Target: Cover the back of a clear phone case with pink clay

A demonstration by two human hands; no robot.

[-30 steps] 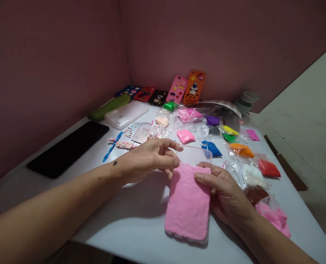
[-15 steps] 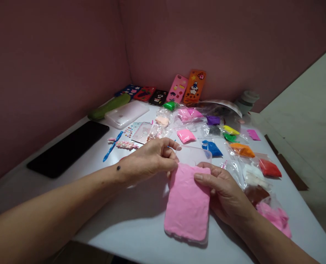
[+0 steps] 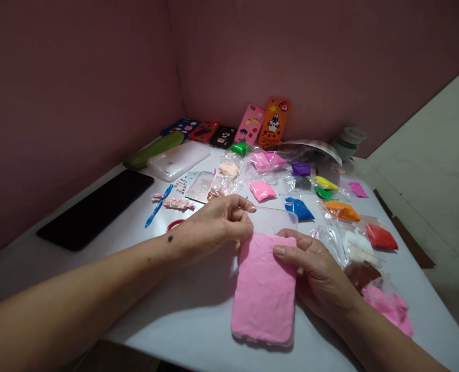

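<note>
A clear phone case (image 3: 278,218) is held up over the table's front part. Pink clay (image 3: 264,289) covers most of it in a thin, slightly wrinkled layer with an uneven upper edge; the top strip around the camera cutout is bare. My left hand (image 3: 222,222) pinches the case's upper left edge, thumb at the corner of the clay. On the right side, my right hand (image 3: 310,263) grips the case, its thumb lying on the clay and its other fingers partly hidden behind.
Bags of coloured clay, among them blue (image 3: 299,208) and red (image 3: 380,236), spread over the right side. A black phone (image 3: 97,209), a blue tool (image 3: 158,206) and another clear case (image 3: 179,160) are at left. Decorated cases (image 3: 275,121) stand by the wall.
Both hands keep their hold with hardly any movement. A red ring-shaped object now shows beside my left wrist, where it was hidden before.
</note>
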